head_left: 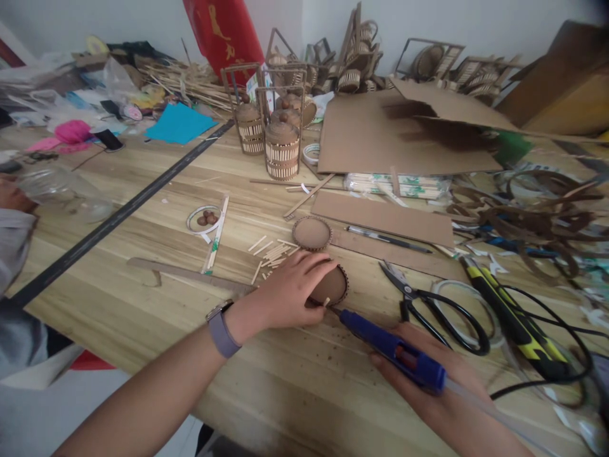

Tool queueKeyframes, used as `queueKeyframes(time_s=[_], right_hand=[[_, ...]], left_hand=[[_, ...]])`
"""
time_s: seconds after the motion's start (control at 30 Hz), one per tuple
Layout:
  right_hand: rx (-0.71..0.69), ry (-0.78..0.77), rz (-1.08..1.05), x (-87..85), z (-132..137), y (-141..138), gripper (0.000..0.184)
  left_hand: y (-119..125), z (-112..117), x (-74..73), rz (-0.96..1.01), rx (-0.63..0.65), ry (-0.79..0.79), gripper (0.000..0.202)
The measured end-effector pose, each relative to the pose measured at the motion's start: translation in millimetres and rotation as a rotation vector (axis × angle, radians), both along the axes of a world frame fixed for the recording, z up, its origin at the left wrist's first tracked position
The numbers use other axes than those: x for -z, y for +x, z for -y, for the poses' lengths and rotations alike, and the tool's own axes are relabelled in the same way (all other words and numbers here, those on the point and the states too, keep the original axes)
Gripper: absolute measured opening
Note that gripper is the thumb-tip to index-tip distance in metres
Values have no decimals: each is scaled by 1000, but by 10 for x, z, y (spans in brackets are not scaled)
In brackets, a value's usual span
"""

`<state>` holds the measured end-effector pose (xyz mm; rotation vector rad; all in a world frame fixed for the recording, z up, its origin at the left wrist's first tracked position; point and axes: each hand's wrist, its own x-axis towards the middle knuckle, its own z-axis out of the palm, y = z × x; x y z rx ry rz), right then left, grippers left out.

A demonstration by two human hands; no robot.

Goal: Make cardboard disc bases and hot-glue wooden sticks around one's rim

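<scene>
My left hand [292, 289], a purple-banded watch on its wrist, reaches over a round brown cardboard disc [335, 287] with a beaded-looking rim and grips it at its near left side. A short pale stick [327, 301] shows by the thumb, close to the disc's edge. In my right hand [419, 374] is a blue hot glue gun [380, 343], its nozzle pointing left at the near rim of the disc. A clear glue stick comes out of its back end. A second round disc [312, 233] lies just beyond. Several short wooden sticks [276, 252] are scattered to the left.
Black-handled scissors [428, 304], a yellow and black tool [518, 324] and a pen [387, 239] lie at right. Small framed bamboo baskets [282, 149] stand behind, near large cardboard [380, 139]. At left, another person's hand [14, 193] is by a clear plastic bottle [66, 190].
</scene>
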<state>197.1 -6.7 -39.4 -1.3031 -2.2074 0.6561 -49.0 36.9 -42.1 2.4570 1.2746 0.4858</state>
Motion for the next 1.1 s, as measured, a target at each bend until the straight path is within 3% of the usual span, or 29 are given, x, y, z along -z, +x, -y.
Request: queueKeyframes(time_s=[0.27, 0.63, 1.1], right_hand=[[-29, 74, -1, -34, -56, -34, 22], [-29, 33, 9, -8, -39, -18, 24], [-5, 99, 8, 28, -32, -18, 30]], left_hand=[[-6, -4, 11, 5, 4, 7, 66], [4, -1, -4, 7, -12, -2, 64], [4, 3, -3, 30, -14, -9, 64]])
